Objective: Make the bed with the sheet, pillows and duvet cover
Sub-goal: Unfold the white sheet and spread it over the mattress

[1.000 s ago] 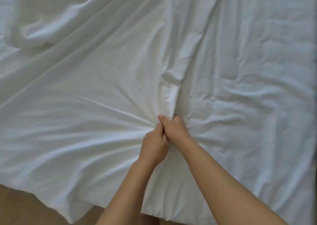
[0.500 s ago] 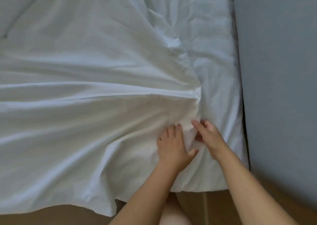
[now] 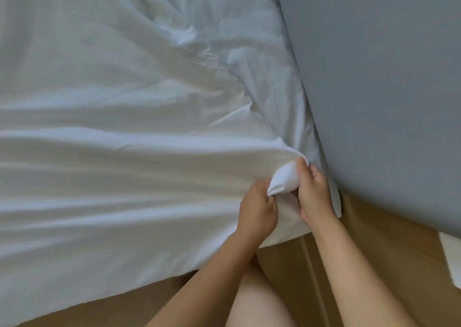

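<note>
Large white cotton duvet cover (image 3: 112, 152) draped over bed, hem hanging toward brown floor (image 3: 369, 246). Left hand (image 3: 258, 208) pinches its bunched corner (image 3: 283, 180); right hand (image 3: 314, 195) clamped on same corner. Risks: thin cloth slipping from grip, corner twisting. Grey-blue wall (image 3: 386, 77) crowds right side, limiting pull.

The sheet (image 3: 112, 127) covers the bed at left; the wall (image 3: 386, 77) stands right; floor (image 3: 361, 251) lies nearest.
</note>
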Tool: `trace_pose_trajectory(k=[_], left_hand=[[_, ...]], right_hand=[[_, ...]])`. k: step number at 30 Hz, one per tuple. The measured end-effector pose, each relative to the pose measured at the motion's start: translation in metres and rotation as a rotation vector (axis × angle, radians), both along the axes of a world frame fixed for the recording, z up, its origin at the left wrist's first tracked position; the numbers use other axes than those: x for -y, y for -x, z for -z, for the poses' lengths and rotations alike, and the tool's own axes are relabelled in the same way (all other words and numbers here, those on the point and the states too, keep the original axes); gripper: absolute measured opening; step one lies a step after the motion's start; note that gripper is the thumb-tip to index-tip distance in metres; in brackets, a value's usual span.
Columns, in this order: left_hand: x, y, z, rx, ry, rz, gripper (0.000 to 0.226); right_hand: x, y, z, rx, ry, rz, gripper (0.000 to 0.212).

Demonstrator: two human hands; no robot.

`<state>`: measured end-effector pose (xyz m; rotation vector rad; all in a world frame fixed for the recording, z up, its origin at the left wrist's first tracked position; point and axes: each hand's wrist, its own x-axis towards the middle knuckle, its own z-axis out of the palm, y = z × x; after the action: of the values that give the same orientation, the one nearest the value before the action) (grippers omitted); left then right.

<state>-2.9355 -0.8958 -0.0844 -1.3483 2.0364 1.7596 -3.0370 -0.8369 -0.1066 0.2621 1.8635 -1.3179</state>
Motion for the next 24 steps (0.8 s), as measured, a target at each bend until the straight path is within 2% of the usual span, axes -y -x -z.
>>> trace_pose_trajectory(k=[3, 5, 6, 7, 9, 11, 14, 16, 17, 19, 21, 24], left_hand=[[0.007, 0.009, 0.002, -0.058, -0.395, -0.141, 0.029], [0.006, 0.005, 0.007, 0.0, -0.653, -0.234, 0.03], [0.006, 0.004, 0.009, 0.029, -0.679, -0.23, 0.034], [0.005, 0.003, 0.011, 0.055, -0.646, -0.189, 0.037], [0.003, 0.004, 0.013, 0.087, -0.509, -0.066, 0.039], [0.0, 0.006, 0.016, 0.095, -0.396, 0.072, 0.041], [-0.001, 0.001, 0.024, 0.175, -0.236, 0.314, 0.045], [0.002, -0.011, 0.027, 0.218, -0.117, 0.438, 0.047], [0.006, -0.02, 0.027, 0.23, -0.061, 0.479, 0.047], [0.017, -0.044, 0.026, 0.249, 0.046, 0.524, 0.047], [0.032, -0.076, 0.025, 0.292, 0.128, 0.523, 0.046], [0.056, -0.139, 0.018, 0.395, 0.139, 0.445, 0.046]], right_hand=[[-0.032, -0.007, -0.004, 0.366, 0.086, -0.215, 0.05], [-0.049, -0.017, -0.007, 0.47, 0.039, -0.396, 0.042], [-0.056, -0.02, -0.006, 0.439, -0.024, -0.47, 0.033], [-0.062, -0.019, -0.004, 0.349, -0.119, -0.488, 0.026], [-0.078, -0.01, 0.009, 0.045, -0.375, -0.356, 0.018], [-0.088, -0.004, 0.02, -0.209, -0.556, -0.187, 0.025], [-0.085, -0.013, 0.034, -0.299, -0.684, -0.172, 0.027], [-0.073, -0.022, 0.037, -0.413, -0.8, -0.241, 0.021], [-0.067, -0.027, 0.036, -0.472, -0.858, -0.288, 0.024], [-0.056, -0.04, 0.031, -0.562, -0.915, -0.387, 0.045], [-0.043, -0.062, 0.024, -0.617, -0.915, -0.529, 0.065], [-0.013, -0.114, 0.018, -0.588, -0.785, -0.864, 0.07]])
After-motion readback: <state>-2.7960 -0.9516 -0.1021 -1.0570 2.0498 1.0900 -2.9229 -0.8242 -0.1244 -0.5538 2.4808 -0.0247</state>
